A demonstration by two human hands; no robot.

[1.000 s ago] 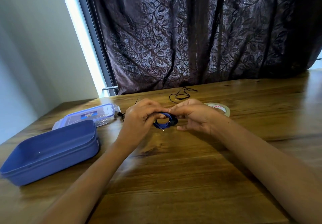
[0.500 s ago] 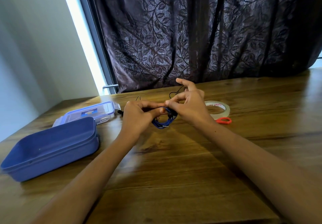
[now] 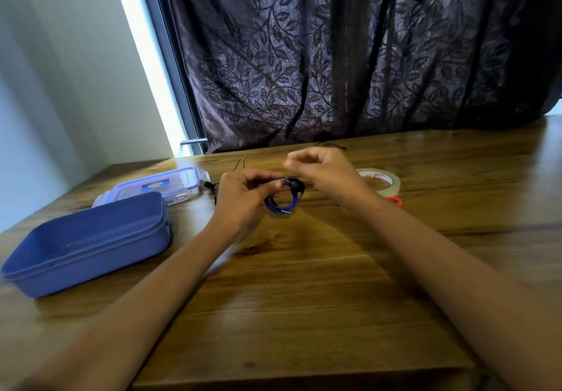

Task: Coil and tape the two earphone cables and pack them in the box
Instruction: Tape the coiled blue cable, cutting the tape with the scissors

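Observation:
My left hand [image 3: 243, 196] pinches the coiled blue earphone cable [image 3: 282, 205] and holds it just above the wooden table [image 3: 304, 284]. My right hand [image 3: 325, 171] hovers to the right of the coil and slightly higher, its fingers curled and pinched together; what they pinch is too small to tell. The black earphone cable [image 3: 213, 188] lies on the table behind my left hand, mostly hidden. A roll of clear tape [image 3: 384, 180] sits right of my right hand. The open blue box [image 3: 88, 241] stands at the left.
The box's clear lid [image 3: 158, 186] lies behind the box. A red scissors handle [image 3: 395, 200] peeks out beside my right wrist. A dark leaf-patterned curtain [image 3: 349, 56] hangs along the table's far edge. The table's near edge runs across the bottom.
My right hand has let go of the blue coil and lifted up and to the right. My left hand keeps the coil, which now hangs lower from its fingers.

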